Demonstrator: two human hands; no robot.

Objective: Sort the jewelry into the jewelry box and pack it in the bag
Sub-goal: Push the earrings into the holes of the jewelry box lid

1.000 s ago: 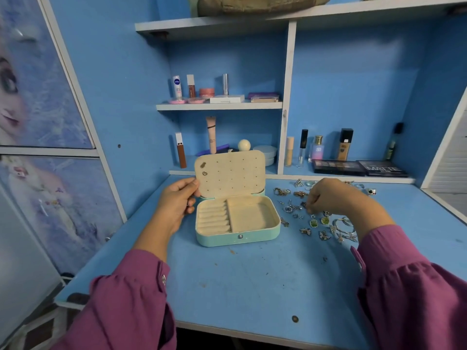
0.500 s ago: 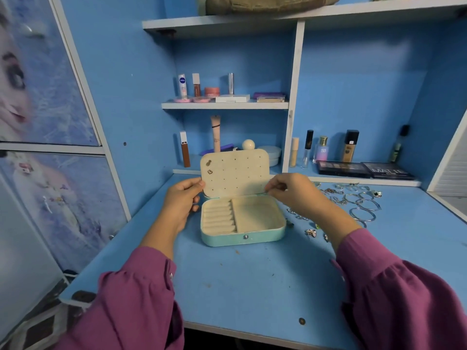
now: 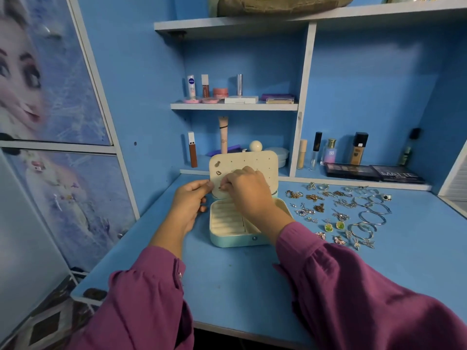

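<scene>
Nearest the camera, at the bottom of the frame, I see two magenta sleeves (image 3: 141, 299) reaching forward over the blue table (image 3: 227, 286).

At frame centre sits the jewelry box (image 3: 228, 242), mint green outside and cream inside, with its lid (image 3: 262, 160) standing upright. The lower tray shows a row of ring rolls on its left side; the forearm covers much of its right side.

My left hand (image 3: 188, 202) grips the left edge of the lid, thumb on the lid's front face and the fingers curled behind the edge. My right hand (image 3: 249, 189) is in front of the lid's perforated panel, with its fingers curled and pinched together against the panel's lower left area. A small dark piece shows at the fingertips, but I cannot tell what it is or whether it is held. Two small studs (image 3: 217, 168) sit in the panel's upper left corner.

To the right of the box, at centre right of the frame, the loose jewelry (image 3: 336, 210) is spread on the table: earrings, pendants, two green-stone pieces and several silver bangles (image 3: 374, 213) toward its right end.

Farther back, the lower shelf (image 3: 353, 180) carries cosmetic bottles and two dark palettes (image 3: 374, 173). A small middle shelf (image 3: 235, 106) holds tubes and compacts. On the top shelf, at the upper edge of the frame, lies a brownish bag (image 3: 278, 5).
</scene>
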